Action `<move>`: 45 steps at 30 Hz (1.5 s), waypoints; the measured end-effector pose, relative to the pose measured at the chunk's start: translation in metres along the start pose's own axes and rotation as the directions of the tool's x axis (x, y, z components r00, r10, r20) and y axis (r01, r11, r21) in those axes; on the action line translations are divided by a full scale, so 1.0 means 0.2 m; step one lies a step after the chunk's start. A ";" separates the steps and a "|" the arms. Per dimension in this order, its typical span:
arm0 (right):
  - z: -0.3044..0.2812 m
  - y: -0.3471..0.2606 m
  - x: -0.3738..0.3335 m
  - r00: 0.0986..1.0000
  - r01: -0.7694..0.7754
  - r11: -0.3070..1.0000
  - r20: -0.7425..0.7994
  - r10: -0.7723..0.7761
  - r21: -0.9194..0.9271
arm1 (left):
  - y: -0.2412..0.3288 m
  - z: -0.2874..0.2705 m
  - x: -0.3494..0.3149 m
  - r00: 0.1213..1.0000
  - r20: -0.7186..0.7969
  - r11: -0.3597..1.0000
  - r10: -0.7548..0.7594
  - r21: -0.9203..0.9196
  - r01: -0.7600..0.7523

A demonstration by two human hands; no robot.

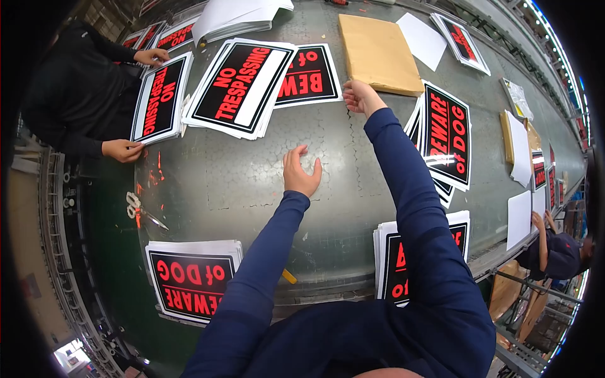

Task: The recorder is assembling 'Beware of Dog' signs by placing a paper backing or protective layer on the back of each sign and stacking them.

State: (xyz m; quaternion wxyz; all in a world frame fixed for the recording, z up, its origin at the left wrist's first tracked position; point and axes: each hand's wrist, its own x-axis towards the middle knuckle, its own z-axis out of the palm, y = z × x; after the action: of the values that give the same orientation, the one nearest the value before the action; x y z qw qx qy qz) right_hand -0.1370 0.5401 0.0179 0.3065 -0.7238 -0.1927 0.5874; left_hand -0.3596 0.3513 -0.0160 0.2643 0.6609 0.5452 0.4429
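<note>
My left hand (301, 170) hovers over the middle of the table, thumb and fingers apart, with nothing in it. Further out, my right hand (361, 97) is beside the near left corner of a brown paper-wrapped package (381, 55). Its fingers are loosely bent and I see nothing held in them; whether they touch the package is unclear. Left of that hand lies a black sign with red letters (312, 75), partly covered by a fanned stack of black, red and white signs (239, 88). Another stack of red-lettered signs (446, 135) lies right of my right forearm.
A person in black at the left holds a stack of signs (161, 97) with both hands. Scissors (144, 211) lie near the table's left edge. Sign stacks sit at the near left (194, 277) and beneath my right arm (387, 261). White sheets (423, 41) lie beyond; another person works far right.
</note>
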 end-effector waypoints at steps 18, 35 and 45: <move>0.26 -0.10 0.11 0.957 0.271 0.960 0.083 -0.277 0.071 | -0.03 -0.07 0.00 1.000 -0.014 0.998 0.001 0.058 0.000; 0.08 -0.72 -0.65 0.673 0.670 0.574 0.059 -0.737 -0.471 | -0.01 -0.04 0.00 0.999 -0.028 0.999 0.029 0.032 -0.029; -1.45 -0.13 -1.11 0.488 0.753 0.655 -0.614 -0.621 -0.065 | -0.01 0.01 0.01 0.992 -0.018 0.989 0.128 0.080 -0.126</move>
State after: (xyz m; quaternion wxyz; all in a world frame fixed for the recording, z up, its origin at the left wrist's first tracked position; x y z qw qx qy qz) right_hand 0.0944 0.3545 0.2336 0.6347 -0.6906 -0.2981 0.1770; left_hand -0.3583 0.3541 -0.0184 0.2031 0.6991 0.5220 0.4444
